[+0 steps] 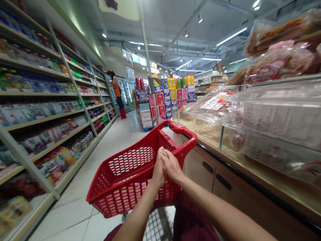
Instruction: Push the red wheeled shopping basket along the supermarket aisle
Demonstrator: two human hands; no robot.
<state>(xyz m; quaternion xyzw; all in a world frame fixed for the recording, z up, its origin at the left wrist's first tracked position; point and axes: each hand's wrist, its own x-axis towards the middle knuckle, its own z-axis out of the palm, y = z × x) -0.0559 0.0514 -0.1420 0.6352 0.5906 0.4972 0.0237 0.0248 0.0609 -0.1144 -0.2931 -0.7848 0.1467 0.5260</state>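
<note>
My left hand [158, 171] and my right hand [172, 164] are pressed together over the near side of a red plastic shopping cart [120, 197]. Both have their fingers closed and partly overlapping. A small pale patch shows at the fingertips, and I cannot make out whether it is a held thing. Just beyond my right hand rises the cart's red handle [188, 142], which neither hand grips. The cart's perforated basket stretches out to the left, tilted in my view.
Stocked shelves [47, 113] line the left. On the right, a counter [200, 160] carries clear plastic food boxes [213, 103] and bagged bread [276, 63]. Stacked cartons [160, 103] stand ahead by a pole. A person in an orange vest [116, 90] stands farther down the tiled aisle.
</note>
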